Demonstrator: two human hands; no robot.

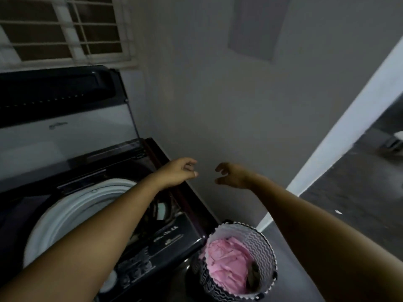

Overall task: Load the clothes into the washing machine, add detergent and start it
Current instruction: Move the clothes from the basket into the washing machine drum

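Both of your hands are out in front of you and empty. Your left hand (178,171) hangs over the right edge of the washing machine (168,238), fingers loosely curled round nothing, with the forearm crossing above the white rim of the drum (72,205). Your right hand (233,175) is just beside it, apart from it, in front of the grey wall (218,105) – fingers bent like a loose claw, gripping nothing.

The machine's lid (65,136) stands raised at the back edge, below a barred window (65,29). The pink clothes (226,264) lie in the zigzag-patterned basket (268,247), which stands on the floor (349,203) just beside the machine's front right corner – a darker item sits against the basket's right wall. Your arm hides much of the drum's inside.
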